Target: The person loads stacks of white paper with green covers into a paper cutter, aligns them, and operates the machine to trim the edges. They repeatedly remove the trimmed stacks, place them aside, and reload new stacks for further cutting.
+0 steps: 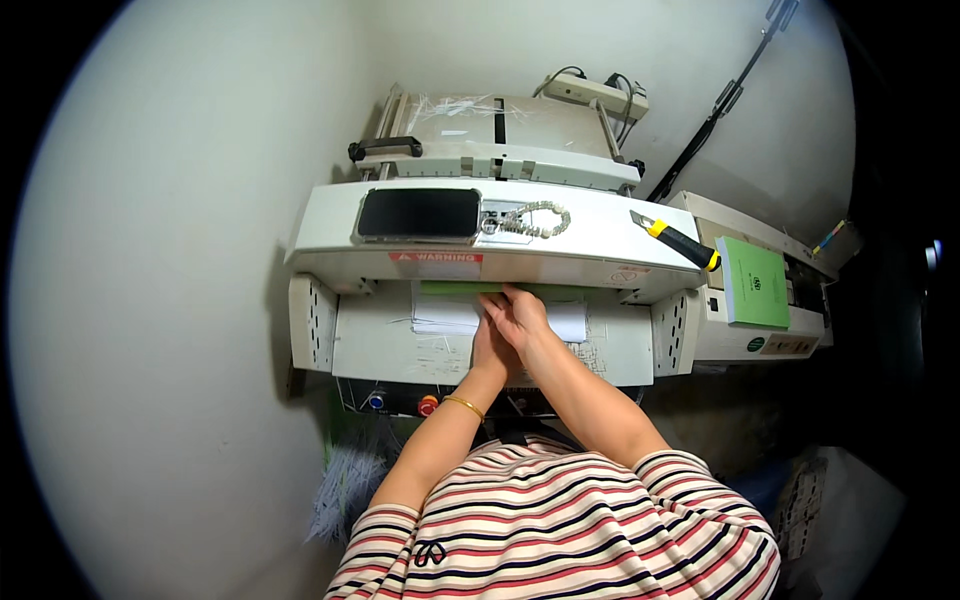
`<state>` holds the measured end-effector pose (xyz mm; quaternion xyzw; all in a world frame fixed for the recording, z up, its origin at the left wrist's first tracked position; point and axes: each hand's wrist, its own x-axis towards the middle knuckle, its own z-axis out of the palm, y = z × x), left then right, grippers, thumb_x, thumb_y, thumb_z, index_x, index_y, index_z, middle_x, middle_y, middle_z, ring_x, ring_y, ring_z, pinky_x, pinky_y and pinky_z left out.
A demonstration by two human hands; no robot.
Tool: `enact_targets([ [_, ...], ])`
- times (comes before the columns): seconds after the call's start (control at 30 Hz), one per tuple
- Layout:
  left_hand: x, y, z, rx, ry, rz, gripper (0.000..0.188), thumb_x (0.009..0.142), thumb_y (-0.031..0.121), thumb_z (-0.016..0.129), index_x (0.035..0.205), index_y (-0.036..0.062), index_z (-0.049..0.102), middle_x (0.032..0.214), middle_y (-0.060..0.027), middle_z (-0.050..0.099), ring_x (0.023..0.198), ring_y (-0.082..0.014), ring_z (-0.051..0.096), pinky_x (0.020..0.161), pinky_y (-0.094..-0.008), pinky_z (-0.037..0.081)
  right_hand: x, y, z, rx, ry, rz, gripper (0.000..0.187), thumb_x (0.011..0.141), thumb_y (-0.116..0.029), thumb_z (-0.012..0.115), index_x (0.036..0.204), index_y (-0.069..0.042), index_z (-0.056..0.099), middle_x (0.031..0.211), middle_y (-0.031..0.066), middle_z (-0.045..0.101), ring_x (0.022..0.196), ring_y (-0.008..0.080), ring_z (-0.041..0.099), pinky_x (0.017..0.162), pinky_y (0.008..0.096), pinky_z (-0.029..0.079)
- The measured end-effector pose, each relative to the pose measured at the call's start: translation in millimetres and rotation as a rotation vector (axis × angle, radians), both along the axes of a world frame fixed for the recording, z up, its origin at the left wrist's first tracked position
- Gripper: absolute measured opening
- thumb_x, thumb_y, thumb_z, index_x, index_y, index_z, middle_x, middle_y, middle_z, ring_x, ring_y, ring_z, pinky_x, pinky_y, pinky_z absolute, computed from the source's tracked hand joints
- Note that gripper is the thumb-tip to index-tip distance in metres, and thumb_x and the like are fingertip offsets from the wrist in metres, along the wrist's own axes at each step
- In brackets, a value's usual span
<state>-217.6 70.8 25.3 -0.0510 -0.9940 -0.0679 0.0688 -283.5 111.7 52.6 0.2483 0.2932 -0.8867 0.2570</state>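
Both my hands meet at the middle of a paper cutter's bed, just below its white crossbar [590,262]. A green booklet [455,288] shows as a narrow strip under the bar; the rest of it is hidden. My right hand [522,316] closes on its near edge, fingers bent. My left hand [488,345] lies against the right one, its fingers closed at the same edge and partly covered. White paper [440,318] lies flat on the bed beneath and beside my hands.
A phone [418,214] with a beaded strap [540,219] and a yellow-black utility knife [680,243], blade out, lie on the cutter's top. Another green booklet [757,283] rests on the machine at right. Paper scraps [350,485] heap below left; a red button [428,405] sits on the front panel.
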Motion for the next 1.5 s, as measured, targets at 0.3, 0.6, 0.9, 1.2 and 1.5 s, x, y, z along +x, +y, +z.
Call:
enact_targets([
  [0.3,-12,-2,-7,0.23,0.151,-0.007,0.057,0.088,0.031,0.05,0.136,0.0008,0.044,0.141,-0.0223,0.044,0.131,-0.0383,0.038,0.112,-0.0471,0.027,-1,31,10,-0.112,0.113,0.08,0.037,0.09,0.009,0.043,0.127,0.007,0.044,0.13,0.018,0.049,0.125,0.0346,0.048,0.109,0.05,0.04],
  [0.6,-26,-7,3,0.18,-0.036,-0.018,0.066,0.087,0.037,0.051,0.144,0.0062,0.038,0.15,-0.0177,0.037,0.137,-0.0352,0.033,0.116,-0.0469,0.02,-13,23,-8,-0.322,0.026,-0.018,0.044,0.084,0.017,0.044,0.127,0.008,0.044,0.13,0.0218,0.046,0.118,0.0381,0.051,0.107,0.0531,0.042],
  [0.9,-25,-8,-12,0.187,0.041,0.032,0.056,0.086,0.026,0.057,0.135,0.0,0.048,0.132,-0.0258,0.049,0.126,-0.0432,0.041,0.11,-0.0514,0.03,-20,60,0,-0.266,0.065,0.034,0.04,0.082,0.017,0.047,0.121,0.007,0.048,0.123,0.0199,0.052,0.117,0.0358,0.052,0.108,0.0505,0.042],
  [1.2,-9,-30,-3,0.289,0.139,0.261,0.049,0.082,0.02,0.066,0.125,0.0008,0.052,0.127,-0.0263,0.048,0.119,-0.0435,0.043,0.103,-0.052,0.032,-19,138,-6,0.1,0.237,-0.034,0.037,0.085,0.008,0.053,0.121,0.005,0.05,0.119,0.0164,0.057,0.11,0.0301,0.058,0.098,0.0443,0.049],
  [1.5,-15,-125,-37,0.325,0.466,0.505,0.037,0.079,0.019,0.071,0.11,0.003,0.058,0.114,-0.0205,0.057,0.11,-0.0395,0.05,0.096,-0.049,0.037,-42,130,-16,0.555,0.367,0.002,0.041,0.087,0.001,0.061,0.127,0.0,0.051,0.119,0.0111,0.059,0.103,0.0227,0.06,0.09,0.0366,0.052],
])
